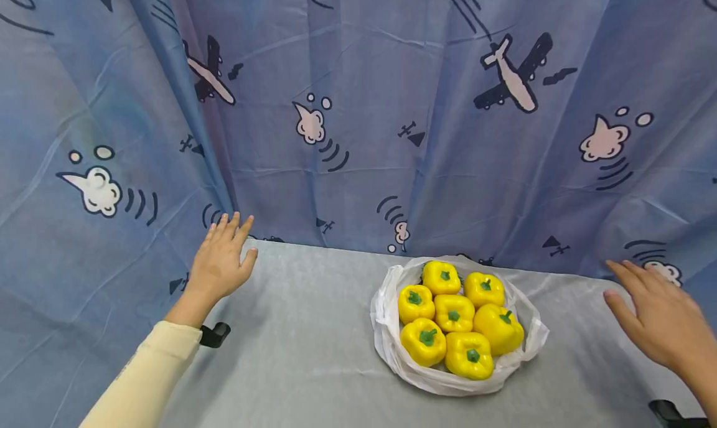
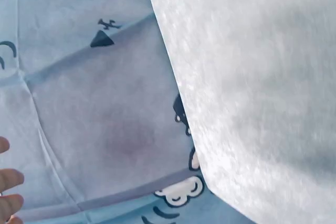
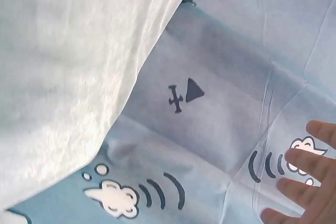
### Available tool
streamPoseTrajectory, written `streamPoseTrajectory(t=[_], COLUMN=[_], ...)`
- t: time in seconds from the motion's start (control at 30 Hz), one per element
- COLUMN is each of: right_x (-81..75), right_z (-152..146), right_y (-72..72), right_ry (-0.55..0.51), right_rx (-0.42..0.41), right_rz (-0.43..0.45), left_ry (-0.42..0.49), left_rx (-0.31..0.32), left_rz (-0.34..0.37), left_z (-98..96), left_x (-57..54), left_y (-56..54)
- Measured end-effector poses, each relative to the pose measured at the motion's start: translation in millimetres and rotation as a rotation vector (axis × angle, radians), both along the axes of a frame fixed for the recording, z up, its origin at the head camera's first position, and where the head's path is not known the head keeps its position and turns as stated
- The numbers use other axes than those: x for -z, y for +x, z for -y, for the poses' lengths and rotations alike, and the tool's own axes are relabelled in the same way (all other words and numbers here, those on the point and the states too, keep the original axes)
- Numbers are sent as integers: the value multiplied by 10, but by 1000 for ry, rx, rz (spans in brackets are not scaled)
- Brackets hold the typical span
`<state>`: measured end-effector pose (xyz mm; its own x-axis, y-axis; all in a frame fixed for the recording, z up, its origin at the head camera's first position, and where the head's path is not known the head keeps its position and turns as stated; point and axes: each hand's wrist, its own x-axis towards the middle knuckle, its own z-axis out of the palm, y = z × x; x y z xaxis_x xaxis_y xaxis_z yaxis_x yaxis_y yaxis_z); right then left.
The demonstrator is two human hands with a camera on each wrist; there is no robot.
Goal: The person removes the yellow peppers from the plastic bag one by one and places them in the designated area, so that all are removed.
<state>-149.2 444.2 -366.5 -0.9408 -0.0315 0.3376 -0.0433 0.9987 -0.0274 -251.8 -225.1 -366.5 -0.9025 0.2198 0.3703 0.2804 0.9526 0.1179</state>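
Several yellow bell peppers (image 1: 454, 313) with green stems sit together in a white plastic bag (image 1: 386, 341) whose rim is spread wide, right of the middle in the head view. My left hand (image 1: 221, 263) hovers over the left back part of the table with its fingers straight and spread, well apart from the bag. Over the table's right side, my right hand (image 1: 661, 313) is held out with straight fingers, also holding nothing. In the wrist views only fingertips of the left hand (image 2: 9, 187) and fingers of the right hand (image 3: 310, 171) show at the edges.
A light grey cloth covers the table (image 1: 291, 341). Behind it and along the left hangs a blue curtain (image 1: 358, 104) printed with planes and clouds. Black wrist mounts (image 1: 215, 334) show at both forearms. The bag's back rim lies near the table's far edge.
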Motion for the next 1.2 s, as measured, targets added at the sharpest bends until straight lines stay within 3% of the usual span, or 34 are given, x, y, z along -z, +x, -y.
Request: streamPoseTrajectory(t=[0.1, 0.33, 0.6, 0.83, 1.2], right_x=[-25, -2, 151, 307, 499], right_z=[66, 209, 285, 392, 446], right_y=[11, 52, 84, 27, -125], right_ry=[-86, -294, -499, -557, -669], right_rx=[-40, -99, -268, -321, -357], right_rz=[-15, 66, 106, 150, 217], left_ry=[29, 144, 250, 329, 491], left_rx=[36, 112, 159, 211, 254], left_rz=[8, -16, 19, 17, 123], left_z=[-60, -238, -463, -690, -1099], left_x=[-2, 43, 173, 291, 445], left_y=[51, 165, 348, 501, 702])
